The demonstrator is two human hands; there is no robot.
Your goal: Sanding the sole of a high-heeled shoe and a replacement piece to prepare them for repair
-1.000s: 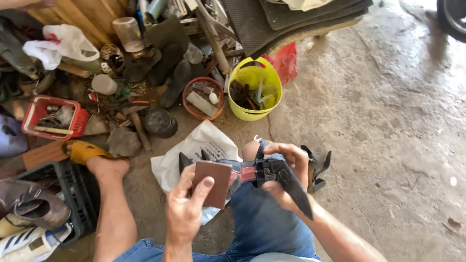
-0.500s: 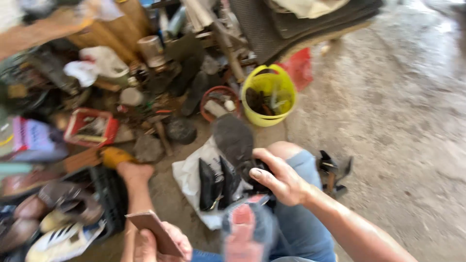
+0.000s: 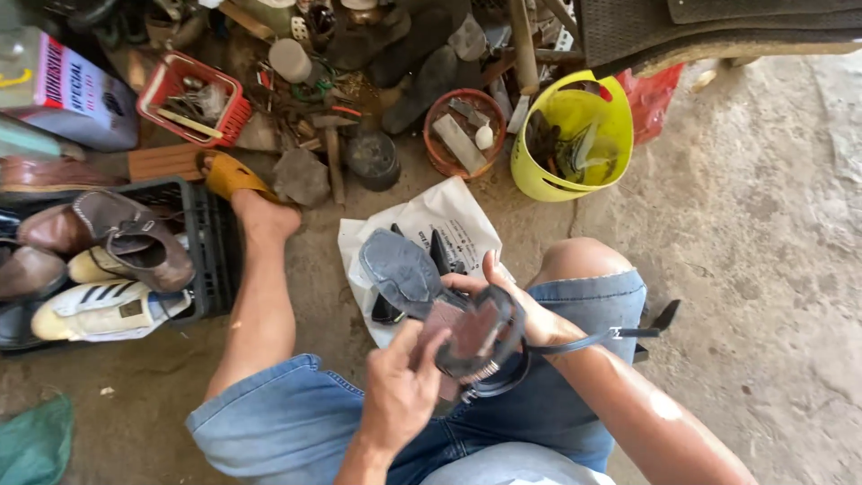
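The person sits on the concrete floor (image 3: pixel 763 269) in denim shorts, with both hands meeting over the lap near the middle of the view. The right hand (image 3: pixel 512 301) comes in from 5 o'clock and holds a dark sandal (image 3: pixel 431 296) sole-up, its grip wrapped around the heel end, thumb across the sole. The sandal's grey sole points toward 10 o'clock, and a thin strap with a buckle (image 3: pixel 620 334) trails off toward 3 o'clock. The left hand (image 3: pixel 404 395) rises from 6 o'clock, its grip pinching a brown rectangular sanding piece (image 3: pixel 449 337) flat against the heel area of the sandal.

Under the sandal, at 12 o'clock from the hands, a white plastic bag (image 3: pixel 431 220) lies on the floor with other dark shoe parts on it. Further toward 1 o'clock stands a yellow bucket (image 3: pixel 566 135) with tools inside, and beside it, at 12 o'clock, a round brown bowl (image 3: pixel 462 135). At 10 o'clock a red basket (image 3: pixel 189 94) holds small tools. At 9 o'clock a black crate (image 3: pixel 211 242) carries several shoes (image 3: pixel 126 238), with the person's foot in a yellow slipper (image 3: pixel 229 175) just beside it.
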